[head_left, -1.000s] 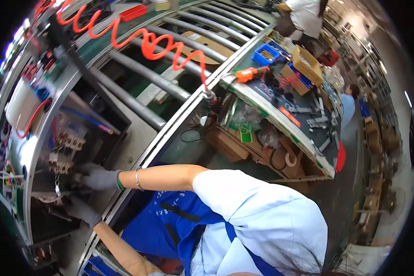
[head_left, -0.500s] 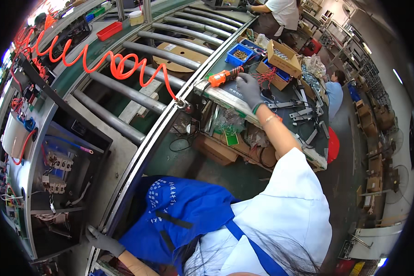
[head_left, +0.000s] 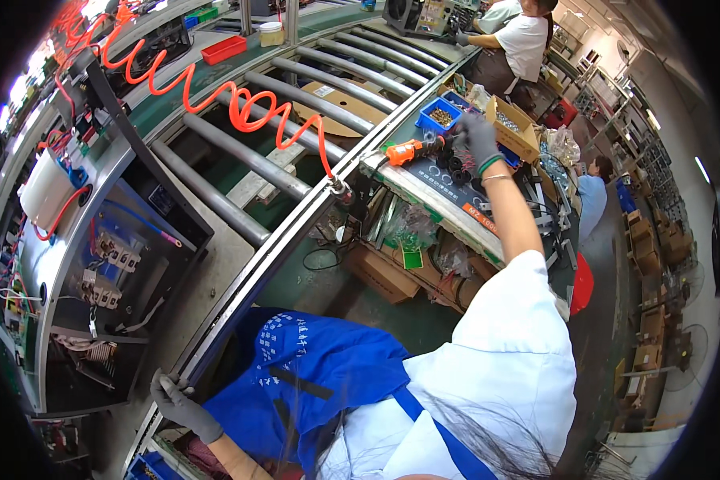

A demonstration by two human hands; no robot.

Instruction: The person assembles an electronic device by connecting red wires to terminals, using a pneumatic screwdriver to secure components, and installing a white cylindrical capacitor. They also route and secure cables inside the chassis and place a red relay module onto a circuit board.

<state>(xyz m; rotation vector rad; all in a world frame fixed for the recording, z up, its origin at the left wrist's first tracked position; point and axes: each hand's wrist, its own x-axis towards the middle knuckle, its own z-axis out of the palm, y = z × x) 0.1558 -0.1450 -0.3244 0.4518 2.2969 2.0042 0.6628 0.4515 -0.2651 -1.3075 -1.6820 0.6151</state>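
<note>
My right hand [head_left: 479,142], in a grey glove, is stretched over the side workbench [head_left: 528,192], beside a blue bin [head_left: 438,117] of brass-coloured screws. Its fingers point down and are partly hidden, so their grip does not show. Just left of it lies an orange power screwdriver [head_left: 405,152] with a dark end. Dark round parts [head_left: 458,166] sit beneath the hand. My left hand [head_left: 182,406], also grey-gloved, is at the conveyor's near rail with fingers apart and slightly bent, holding nothing. Left of it stands an open-sided metal cabinet [head_left: 112,272] with wiring and terminal blocks inside.
A roller conveyor [head_left: 240,184] runs away from me. An orange coiled hose [head_left: 252,112] hangs over it. A cardboard box [head_left: 514,128] of small hardware and metal brackets [head_left: 536,220] lie on the bench. Co-workers [head_left: 524,44] sit farther back; a red tray [head_left: 224,50] stands beyond the rollers.
My right hand has moved away from the screwdriver, rightward toward the bins and box. My left hand has lifted slightly off the rail. The whole view has shifted a little.
</note>
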